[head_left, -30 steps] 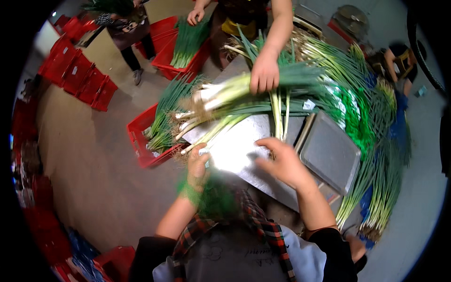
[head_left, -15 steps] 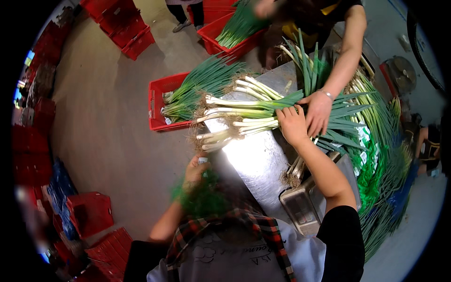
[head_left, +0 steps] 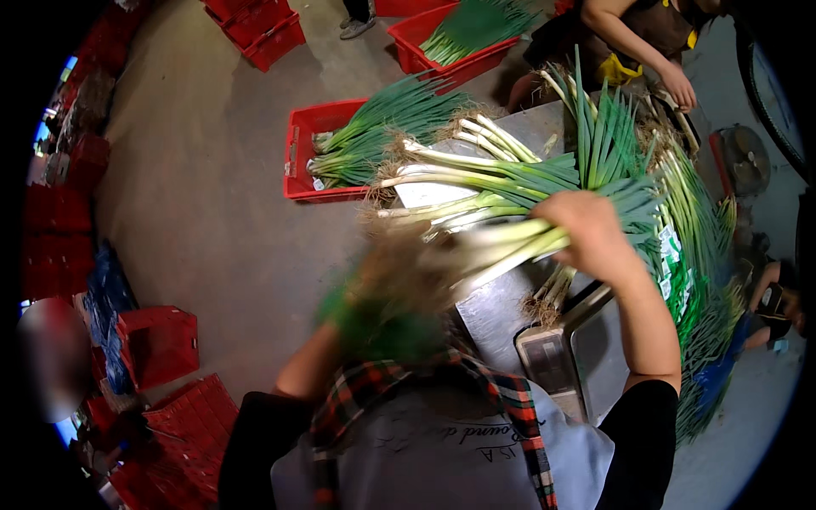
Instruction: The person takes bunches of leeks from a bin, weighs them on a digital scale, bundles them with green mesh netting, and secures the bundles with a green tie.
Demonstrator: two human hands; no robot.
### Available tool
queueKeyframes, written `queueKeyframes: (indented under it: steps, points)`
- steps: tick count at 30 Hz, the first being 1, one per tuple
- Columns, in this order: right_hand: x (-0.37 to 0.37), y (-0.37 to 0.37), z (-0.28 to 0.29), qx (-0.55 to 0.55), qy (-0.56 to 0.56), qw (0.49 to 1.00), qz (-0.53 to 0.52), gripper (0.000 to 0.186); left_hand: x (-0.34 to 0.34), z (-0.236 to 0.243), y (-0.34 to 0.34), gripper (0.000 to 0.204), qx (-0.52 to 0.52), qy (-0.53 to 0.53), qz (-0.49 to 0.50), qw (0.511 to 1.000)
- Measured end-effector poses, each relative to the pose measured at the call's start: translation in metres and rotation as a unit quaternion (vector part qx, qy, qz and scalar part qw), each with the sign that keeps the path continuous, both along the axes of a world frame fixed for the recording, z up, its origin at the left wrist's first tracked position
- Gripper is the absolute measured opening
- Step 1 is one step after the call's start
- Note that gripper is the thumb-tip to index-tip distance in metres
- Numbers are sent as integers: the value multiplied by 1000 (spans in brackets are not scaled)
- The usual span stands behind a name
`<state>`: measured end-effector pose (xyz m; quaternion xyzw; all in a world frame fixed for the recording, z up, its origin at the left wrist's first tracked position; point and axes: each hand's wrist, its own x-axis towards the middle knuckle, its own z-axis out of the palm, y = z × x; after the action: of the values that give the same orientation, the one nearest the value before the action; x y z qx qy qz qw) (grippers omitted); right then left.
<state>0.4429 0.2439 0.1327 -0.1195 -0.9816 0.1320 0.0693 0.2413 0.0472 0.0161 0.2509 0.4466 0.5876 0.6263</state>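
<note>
My right hand (head_left: pixel 580 234) is closed round a small bunch of green onions (head_left: pixel 510 255), raised over the metal table (head_left: pixel 497 319). The white stalks and brown roots of this bunch point left and are smeared by motion. Behind those roots is my left hand (head_left: pixel 361 280), its fingers blurred and mostly hidden. Green netting (head_left: pixel 374 327) hangs bunched at my left hand and wrist. More green onions (head_left: pixel 476 174) lie on the table beyond my right hand, roots over its left edge and leaves to the right.
Beside the table's left edge, a red crate (head_left: pixel 295 161) holds green onions; another red crate (head_left: pixel 410 51) stands farther back. A scale (head_left: pixel 552 361) sits near my right forearm. Netted green onions (head_left: pixel 680 280) are heaped at right. A co-worker's hand (head_left: pixel 678 87) is at the far right.
My right hand has lifted a bunch and swung its roots toward my left hand. The co-worker's hand has drawn back from the onions to the far right. The view has shifted slightly.
</note>
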Motion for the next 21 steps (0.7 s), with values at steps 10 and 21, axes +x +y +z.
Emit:
queueKeyframes:
  steps: [10, 21]
  points:
    - [-12, -21, -43, -50, -13, 999, 8, 32, -21, 46, -10, 122, 129, -146, 12, 981]
    - [-42, -45, -79, 71, -50, 976, -198, 17, -10, 51, 17, 74, -34, 74, -55, 995]
